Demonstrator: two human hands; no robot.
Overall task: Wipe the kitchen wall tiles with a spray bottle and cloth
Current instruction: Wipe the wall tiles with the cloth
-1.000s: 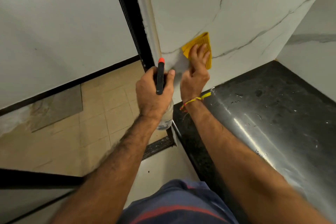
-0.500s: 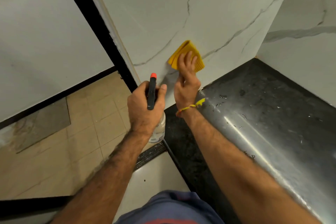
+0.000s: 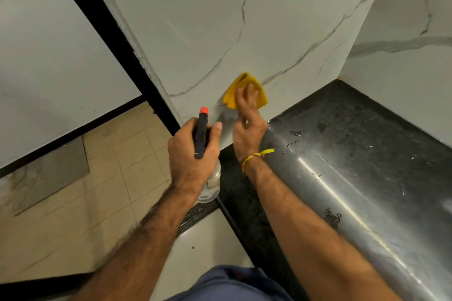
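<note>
Wall tiles (image 3: 208, 32) of white marble-look, grey-veined, fill the upper frame from about ten o'clock to two o'clock; they look hard, glossy and probably slick when wet, so a flat palm pressing the cloth should serve better than fingertips

Going left to right: the left hand (image 3: 189, 154) is wrapped closed around the neck of the spray bottle (image 3: 203, 134), just below frame centre, thumb up beside the black head and the orange nozzle tip pointing toward twelve o'clock at the wall. I judge the clear bottle to be light, rigid plastic, possibly slippery if wet; the neck under the trigger is the sensible hold, and that is where it is gripped

Just right of it, at about one o'clock from the bottle, the right hand (image 3: 248, 124) presses the yellow cloth (image 3: 244, 89) against the lowest part of the tile, fingers spread rather than curled, near the dark countertop (image 3: 354, 142). That cloth is soft and limp, so it needs steady pressure to stay put
</note>
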